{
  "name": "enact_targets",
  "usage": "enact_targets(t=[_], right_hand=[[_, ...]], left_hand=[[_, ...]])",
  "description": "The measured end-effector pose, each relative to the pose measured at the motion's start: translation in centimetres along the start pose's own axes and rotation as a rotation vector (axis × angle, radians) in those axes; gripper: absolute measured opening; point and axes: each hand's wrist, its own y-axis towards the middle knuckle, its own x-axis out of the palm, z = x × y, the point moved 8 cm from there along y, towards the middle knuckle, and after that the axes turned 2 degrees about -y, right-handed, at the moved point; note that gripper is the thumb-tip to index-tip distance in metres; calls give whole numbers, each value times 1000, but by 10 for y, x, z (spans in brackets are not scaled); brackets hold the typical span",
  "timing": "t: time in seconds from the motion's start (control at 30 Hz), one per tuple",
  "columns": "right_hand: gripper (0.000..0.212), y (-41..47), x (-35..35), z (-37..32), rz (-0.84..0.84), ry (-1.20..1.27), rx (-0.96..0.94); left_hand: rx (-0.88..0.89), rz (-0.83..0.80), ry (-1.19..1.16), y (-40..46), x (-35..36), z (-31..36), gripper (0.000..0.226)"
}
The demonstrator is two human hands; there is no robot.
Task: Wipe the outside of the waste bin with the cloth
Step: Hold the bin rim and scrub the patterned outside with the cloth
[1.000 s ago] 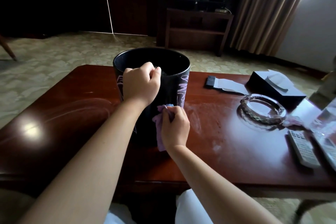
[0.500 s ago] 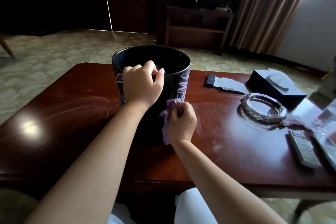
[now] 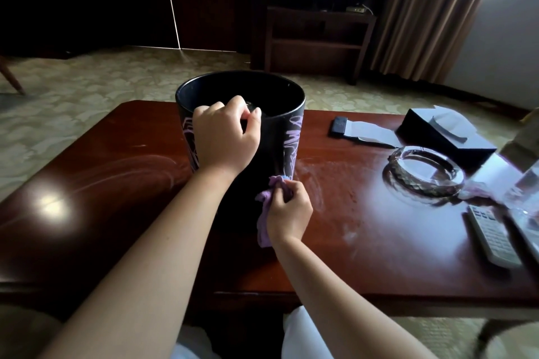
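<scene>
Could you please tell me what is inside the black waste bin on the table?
The waste bin shows only a dark inner wall. The left hand grips its near rim and covers part of the opening; the bottom is not visible, so contents cannot be told.

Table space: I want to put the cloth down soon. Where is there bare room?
Bare wood lies left of the waste bin, up to the table edge, and between the bin and the ashtray. The right end is crowded: ashtray, tissue box, remote.

Both forearms reach forward — left hand fingers curled high, right hand fisted lower, nearer.
</scene>
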Motion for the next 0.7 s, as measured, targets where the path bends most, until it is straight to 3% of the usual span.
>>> enact_targets(t=[0.27,0.43,0.57,0.7], right_hand=[[18,-19,11,52,-215,-210,341],[11,-30,13,32,-172,2,223],[26,-38,23,31,-201,-213,69],[37,-41,28,32,-279,-397,76]], left_hand=[[11,-7,21,0,0,1,27],[69,24,84,-3,-1,5,27],[177,15,144,-7,11,18,32],[166,18,156,-8,24,32,31]])
